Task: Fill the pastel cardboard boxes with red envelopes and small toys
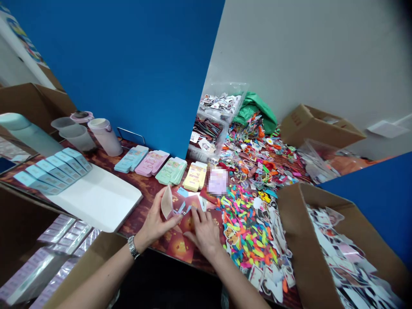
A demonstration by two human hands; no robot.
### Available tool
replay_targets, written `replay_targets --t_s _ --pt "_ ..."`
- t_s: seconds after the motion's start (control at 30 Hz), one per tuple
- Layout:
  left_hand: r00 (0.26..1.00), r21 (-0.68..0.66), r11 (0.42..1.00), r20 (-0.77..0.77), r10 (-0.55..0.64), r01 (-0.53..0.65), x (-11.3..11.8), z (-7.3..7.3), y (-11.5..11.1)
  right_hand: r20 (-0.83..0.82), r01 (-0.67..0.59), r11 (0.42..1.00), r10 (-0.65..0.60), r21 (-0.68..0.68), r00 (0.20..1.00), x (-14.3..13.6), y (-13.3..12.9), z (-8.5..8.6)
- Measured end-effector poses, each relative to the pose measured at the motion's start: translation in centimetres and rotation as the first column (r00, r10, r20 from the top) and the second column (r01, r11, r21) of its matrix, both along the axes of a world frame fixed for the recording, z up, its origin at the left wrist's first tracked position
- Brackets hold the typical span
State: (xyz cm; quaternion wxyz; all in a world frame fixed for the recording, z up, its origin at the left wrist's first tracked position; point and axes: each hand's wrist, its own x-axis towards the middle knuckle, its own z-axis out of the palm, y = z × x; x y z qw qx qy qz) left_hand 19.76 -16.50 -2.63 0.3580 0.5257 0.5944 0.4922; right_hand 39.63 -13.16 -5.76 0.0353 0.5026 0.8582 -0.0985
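My left hand (157, 221) is closed around a small pale paper box (167, 203), held upright with its mouth open. A watch is on that wrist. My right hand (206, 229) reaches over red printed cards (180, 248) spread on the table, its fingers stretched and the thumb apart. Its fingertips are by small blue-and-white slips; I see no object gripped in it. Behind the hands is a row of flattened cartons: blue (131, 159), pink (152, 163), green (171, 170) and yellow (195, 176). A blurred purple stack (218, 181) ends the row.
Small colourful pieces (247, 231) are heaped right of my hands. A carton of cut-outs (291, 227) stands at the right edge. To the left, blue boxes (54, 171) stand on a white board (106, 197), with a pink bottle (105, 136) and a teal bottle (30, 133) behind.
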Motion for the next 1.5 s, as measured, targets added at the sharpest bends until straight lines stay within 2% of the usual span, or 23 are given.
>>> replay_targets --t_s 0.17,0.27,0.33,0.4,0.47,0.5,0.53,0.57,0.6,0.67,0.73,0.8,0.9,0.97,1.03,1.13,1.2,1.27,1.33,1.5 --pt "0.993 -0.09 0.989 -0.005 -0.115 0.114 -0.1 -0.5 -0.2 -0.092 0.047 0.999 -0.047 0.005 0.995 -0.1 1.3 -0.8" --pt "0.99 -0.084 0.99 -0.077 -0.118 0.112 -0.3 -0.8 -0.4 -0.328 0.084 0.996 -0.083 -0.012 0.941 0.7 2.5 -0.6" --pt "0.985 -0.059 0.996 -0.157 -0.068 0.059 -0.5 -1.2 -0.5 -0.571 0.123 0.99 -0.142 -0.072 0.808 1.5 3.1 0.1" --pt "0.965 -0.014 1.0 -0.262 0.0 -0.004 -0.7 -1.6 -0.6 -0.782 0.203 0.968 -0.24 -0.148 0.575 2.2 3.6 1.4" --pt "0.932 0.032 0.999 -0.361 0.047 -0.038 -0.7 -1.9 -0.6 -0.902 0.28 0.94 -0.285 -0.196 0.323 2.6 3.7 3.3" --pt "0.914 0.053 0.998 -0.401 0.056 -0.038 -0.7 -2.0 -0.6 -0.934 0.302 0.933 -0.271 -0.195 0.233 2.6 3.6 4.3" --pt "0.899 0.07 0.997 -0.434 0.054 -0.026 -0.5 -2.1 -0.5 -0.953 0.305 0.936 -0.239 -0.175 0.187 2.5 3.4 5.2" --pt "0.886 0.084 0.996 -0.461 0.047 -0.009 -0.3 -2.2 -0.4 -0.962 0.291 0.947 -0.197 -0.137 0.189 2.2 3.1 5.9" --pt "0.875 0.097 0.995 -0.483 0.035 0.014 0.0 -2.3 -0.4 -0.962 0.264 0.961 -0.149 -0.086 0.23 1.9 2.8 6.4" --pt "0.856 0.124 0.99 -0.517 0.003 0.071 0.8 -2.5 -0.2 -0.933 0.188 0.982 -0.043 0.026 0.357 1.1 2.1 6.8" --pt "0.838 0.139 0.982 -0.545 -0.028 0.124 1.6 -3.0 -0.2 -0.877 0.114 0.985 0.061 0.13 0.476 0.4 1.6 6.3" --pt "0.828 0.148 0.978 -0.56 -0.038 0.145 2.3 -3.6 -0.3 -0.814 0.071 0.974 0.139 0.215 0.564 0.3 1.2 5.4" --pt "0.821 0.135 0.981 -0.569 -0.036 0.137 2.6 -4.5 -0.2 -0.759 0.02 0.97 0.175 0.241 0.628 1.6 1.0 4.3" --pt "0.815 0.106 0.986 -0.578 -0.048 0.133 2.5 -4.8 0.0 -0.764 0.043 0.979 0.126 0.198 0.633 3.6 1.4 3.8" --pt "0.81 0.086 0.989 -0.585 -0.045 0.118 2.2 -5.0 0.2 -0.727 0.173 0.973 -0.008 0.152 0.687 6.5 2.4 3.3" --pt "0.804 0.095 0.991 -0.594 -0.019 0.093 2.0 -5.2 0.4 -0.477 0.443 0.889 -0.342 0.116 0.81 11.9 4.9 2.6" --pt "0.807 0.096 0.991 -0.59 -0.022 0.098 2.2 -5.4 0.5 -0.354 0.542 0.831 -0.474 0.124 0.806 15.5 7.0 2.3" --pt "0.813 0.08 0.989 -0.58 -0.054 0.122 2.7 -5.4 0.6 -0.272 0.584 0.802 -0.538 0.124 0.798 18.4 9.1 2.1" --pt "0.818 0.073 0.986 -0.57 -0.08 0.148 3.4 -5.3 0.7 -0.177 0.587 0.803 -0.567 0.098 0.805 20.3 10.9 2.0" --pt "0.827 0.097 0.983 -0.557 -0.077 0.156 4.8 -5.1 0.7 0.032 0.551 0.835 -0.55 -0.011 0.834 21.6 13.4 1.8"
